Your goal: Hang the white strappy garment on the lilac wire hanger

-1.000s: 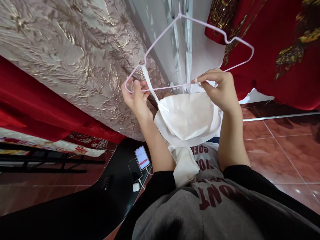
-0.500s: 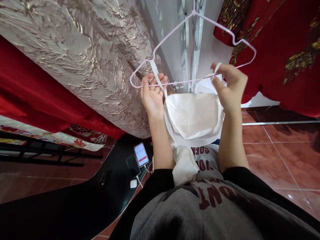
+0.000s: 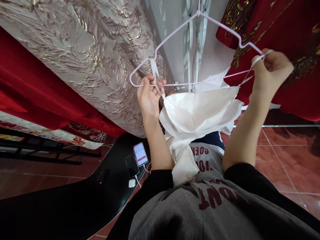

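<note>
A pale pink clothes hanger hangs in front of me by its hook. The left strap of a white strappy top is looped in the hanger's left notch. My left hand has its fingers curled round the hanger's lower bar, close beside that strap. At the hanger's right end, my right hand pinches the other thin strap, stretched round the tip. The top's neckline is pulled wide below the bar, and its lower cloth trails bunched toward my shirt.
Embossed pinkish fabric hangs at left, with red cloth beyond. A red garment with gold decoration hangs at right. Two phones, one a lit phone, and a small white case lie on a black surface.
My right hand has moved right and slightly up, drawing the strap to the hanger's right end. The top has spread wider. My left hand's fingers have closed more round the bar.
</note>
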The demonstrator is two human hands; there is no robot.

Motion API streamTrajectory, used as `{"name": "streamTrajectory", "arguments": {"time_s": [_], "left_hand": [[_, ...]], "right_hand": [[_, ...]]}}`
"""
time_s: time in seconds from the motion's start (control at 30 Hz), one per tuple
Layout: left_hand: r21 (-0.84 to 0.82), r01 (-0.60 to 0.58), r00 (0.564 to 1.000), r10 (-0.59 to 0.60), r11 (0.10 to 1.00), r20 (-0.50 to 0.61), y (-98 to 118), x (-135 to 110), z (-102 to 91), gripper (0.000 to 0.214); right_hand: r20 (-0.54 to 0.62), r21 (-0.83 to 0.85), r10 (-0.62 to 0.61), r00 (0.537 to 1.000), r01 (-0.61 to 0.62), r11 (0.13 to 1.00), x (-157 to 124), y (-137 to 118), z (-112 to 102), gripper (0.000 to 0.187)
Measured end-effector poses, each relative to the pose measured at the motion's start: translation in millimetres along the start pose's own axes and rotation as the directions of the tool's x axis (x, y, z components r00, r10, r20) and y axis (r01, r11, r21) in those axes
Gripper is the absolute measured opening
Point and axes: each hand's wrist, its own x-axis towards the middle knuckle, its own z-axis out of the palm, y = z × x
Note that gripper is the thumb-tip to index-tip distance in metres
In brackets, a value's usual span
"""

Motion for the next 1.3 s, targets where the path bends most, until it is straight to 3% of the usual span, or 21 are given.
{"name": "streamTrajectory", "arguments": {"time_s": [0.13,0.27,0.37,0.47,0.57,0.63,0.7,0.73,0.8,0.9,0.97,1.03,1.17,1.23,1.3], "left_hand": [[0.002,0.037,0.998,-0.037,0.999,-0.048,3.3,0.2,2.2,0.03],[0.016,0.057,0.995,-0.055,0.998,-0.081,1.9,0.5,2.6,0.03],[0.023,0.029,0.999,-0.028,0.999,-0.039,-0.5,0.1,1.6,0.034],[0.055,0.021,1.0,-0.021,0.998,-0.013,0.1,-0.8,1.0,0.038],[0.084,0.044,0.999,-0.042,0.995,-0.024,3.2,-1.6,1.1,0.039],[0.09,0.057,0.998,-0.055,0.994,-0.032,4.6,-1.6,1.1,0.038],[0.082,0.061,0.998,-0.058,0.995,-0.037,4.5,-1.2,1.1,0.036],[0.074,0.058,0.998,-0.056,0.996,-0.036,3.9,-1.0,1.1,0.035],[0.055,0.049,0.998,-0.048,0.997,-0.029,2.6,-0.8,1.6,0.035],[0.05,0.051,0.998,-0.05,0.997,-0.024,2.8,-1.6,3.2,0.037],[0.054,0.057,0.998,-0.056,0.997,-0.027,5.6,-3.0,4.3,0.036],[0.074,0.067,0.997,-0.065,0.995,-0.032,9.5,-4.2,5.1,0.033],[0.123,0.097,0.994,-0.091,0.988,-0.055,12.3,-4.9,6.2,0.024],[0.112,0.094,0.994,-0.087,0.989,-0.066,8.2,-4.8,7.3,0.026],[0.115,0.072,0.995,-0.063,0.991,-0.08,1.1,-4.5,9.1,0.035]], "right_hand": [[0.248,-0.082,-0.014,0.969,0.035,0.996,2.1,-36.4,0.7,0.022],[0.395,-0.188,-0.139,0.908,0.228,0.955,-1.1,-80.9,2.8,0.023],[0.438,-0.128,-0.276,0.856,0.363,0.923,-13.1,-103.8,6.8,0.025],[0.474,0.005,-0.303,0.827,0.342,0.94,-31.3,-107.0,16.4,0.019],[0.4,0.058,-0.277,0.874,0.278,0.959,-46.8,-88.8,25.0,0.016],[0.234,0.018,-0.256,0.938,0.259,0.966,-51.9,-70.8,24.3,0.013],[0.086,-0.056,-0.2,0.976,0.206,0.977,-52.7,-55.4,18.7,0.024],[0.076,-0.078,-0.164,0.984,0.17,0.982,-52.2,-50.6,15.5,0.029],[0.182,-0.053,-0.092,0.979,0.103,0.993,-51.8,-48.0,11.4,0.032],[0.423,0.005,-0.038,0.905,0.039,0.999,-56.8,-59.7,13.0,0.021],[0.509,-0.045,-0.016,0.861,0.045,0.998,-62.0,-72.2,13.9,0.018],[0.601,-0.111,0.012,0.799,0.068,0.991,-64.8,-84.2,8.6,0.021],[0.769,-0.201,0.099,0.632,0.091,0.975,-61.2,-105.1,-16.4,0.041],[0.768,-0.248,0.142,0.625,0.085,0.965,-60.4,-115.4,-22.5,0.047],[0.719,-0.242,0.127,0.683,0.074,0.968,-64.0,-124.0,-17.3,0.044]]}}
